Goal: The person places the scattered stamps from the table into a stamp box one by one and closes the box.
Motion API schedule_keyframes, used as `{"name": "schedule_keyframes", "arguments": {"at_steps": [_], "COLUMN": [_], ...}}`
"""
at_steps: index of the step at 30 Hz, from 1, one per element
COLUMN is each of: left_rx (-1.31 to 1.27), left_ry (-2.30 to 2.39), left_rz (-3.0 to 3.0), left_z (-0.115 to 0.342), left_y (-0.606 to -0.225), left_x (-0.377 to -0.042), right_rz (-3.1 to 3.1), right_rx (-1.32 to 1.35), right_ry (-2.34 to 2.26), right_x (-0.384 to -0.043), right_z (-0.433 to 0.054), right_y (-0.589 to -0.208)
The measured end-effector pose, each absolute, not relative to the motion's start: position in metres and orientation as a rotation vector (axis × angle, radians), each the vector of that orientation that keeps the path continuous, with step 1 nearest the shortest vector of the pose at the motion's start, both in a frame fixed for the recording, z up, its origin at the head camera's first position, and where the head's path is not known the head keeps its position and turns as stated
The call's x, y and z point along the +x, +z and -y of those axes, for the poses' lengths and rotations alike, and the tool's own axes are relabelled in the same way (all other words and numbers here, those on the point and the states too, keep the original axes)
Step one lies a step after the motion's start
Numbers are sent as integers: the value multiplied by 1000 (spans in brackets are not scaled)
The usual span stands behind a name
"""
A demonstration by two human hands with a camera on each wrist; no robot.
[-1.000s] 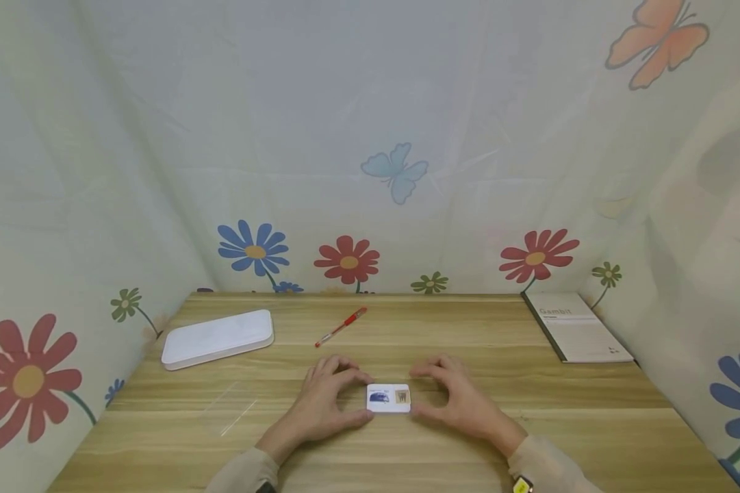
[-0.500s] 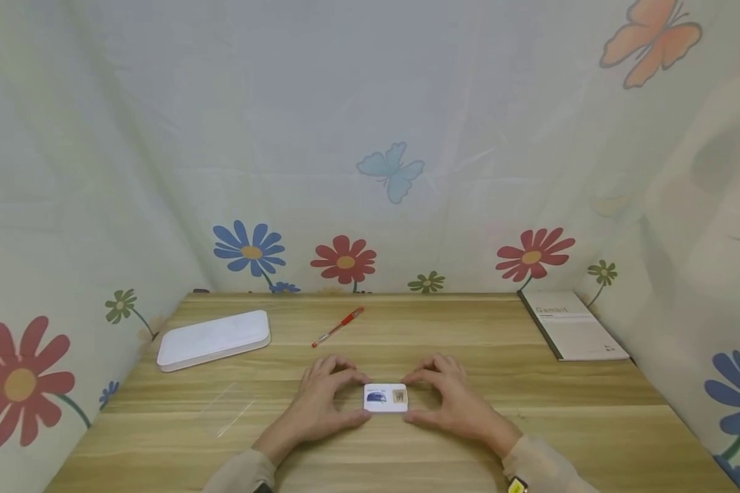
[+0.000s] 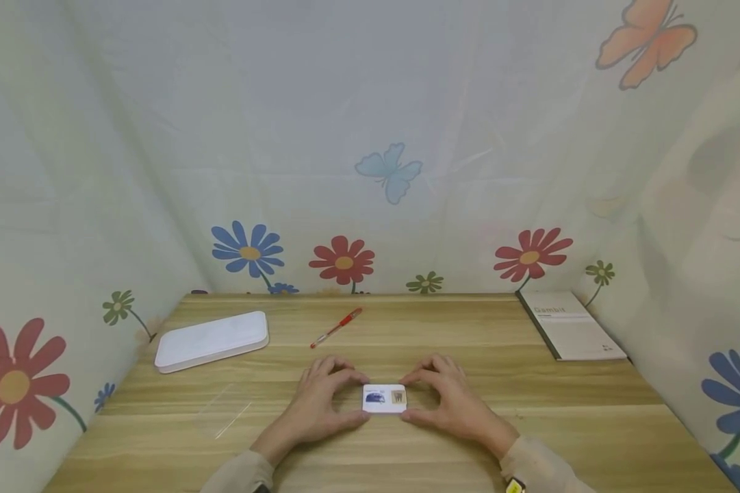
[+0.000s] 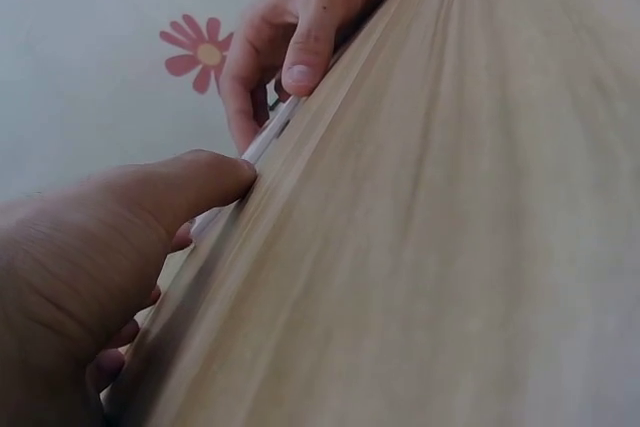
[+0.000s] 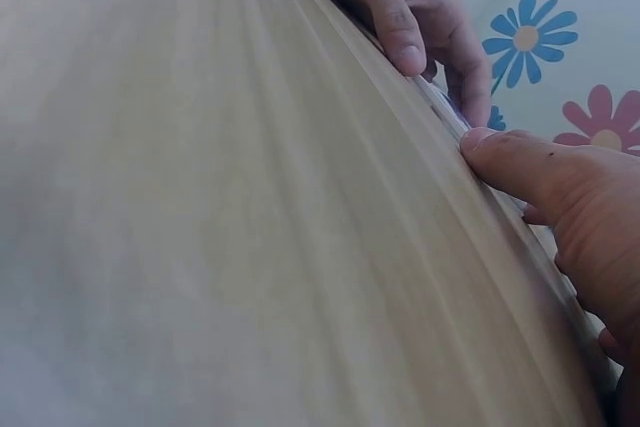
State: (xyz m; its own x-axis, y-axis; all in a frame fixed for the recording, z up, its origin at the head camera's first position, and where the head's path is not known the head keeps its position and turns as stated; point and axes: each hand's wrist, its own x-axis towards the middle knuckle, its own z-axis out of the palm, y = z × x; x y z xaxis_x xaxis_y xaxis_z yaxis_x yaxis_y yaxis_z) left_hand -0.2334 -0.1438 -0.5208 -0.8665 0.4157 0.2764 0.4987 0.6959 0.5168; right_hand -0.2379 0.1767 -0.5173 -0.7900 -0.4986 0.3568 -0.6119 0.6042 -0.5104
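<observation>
A small white card [image 3: 385, 398] with rounded corners lies flat on the table between the hands in the head view. It bears a dark blue picture on its left half and a brownish one on its right. My left hand [image 3: 320, 400] pinches its left end, forefinger at the far corner and thumb at the near one. At the opposite end my right hand [image 3: 446, 404] grips in the same way. Both wrist views show the card's thin white edge [image 4: 262, 142] low over the wood, with thumbs against it.
A white case [image 3: 212, 341] lies at the back left. Near the left forearm is a clear plastic sheet [image 3: 226, 411]. A red pen [image 3: 336, 327] lies beyond the hands, and a notebook [image 3: 573, 327] at the back right. Patterned curtains [image 3: 382, 226] border the table [image 3: 591, 424].
My right hand has closed in from slightly apart onto the card's right end. The left hand keeps its hold. The whole head view has shifted slightly.
</observation>
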Motion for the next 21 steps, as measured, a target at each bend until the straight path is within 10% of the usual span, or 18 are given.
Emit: {"name": "schedule_keyframes", "arguments": {"at_steps": [21], "left_rx": [-563], "left_ry": [-1096], "left_rz": [2686], "left_z": [207], "left_y": [-468], "left_x": [-227], "right_rz": [2647], "right_rx": [915], "right_ry": [943], "right_x": [-239], "right_z": [-176], "right_y": [-519]}}
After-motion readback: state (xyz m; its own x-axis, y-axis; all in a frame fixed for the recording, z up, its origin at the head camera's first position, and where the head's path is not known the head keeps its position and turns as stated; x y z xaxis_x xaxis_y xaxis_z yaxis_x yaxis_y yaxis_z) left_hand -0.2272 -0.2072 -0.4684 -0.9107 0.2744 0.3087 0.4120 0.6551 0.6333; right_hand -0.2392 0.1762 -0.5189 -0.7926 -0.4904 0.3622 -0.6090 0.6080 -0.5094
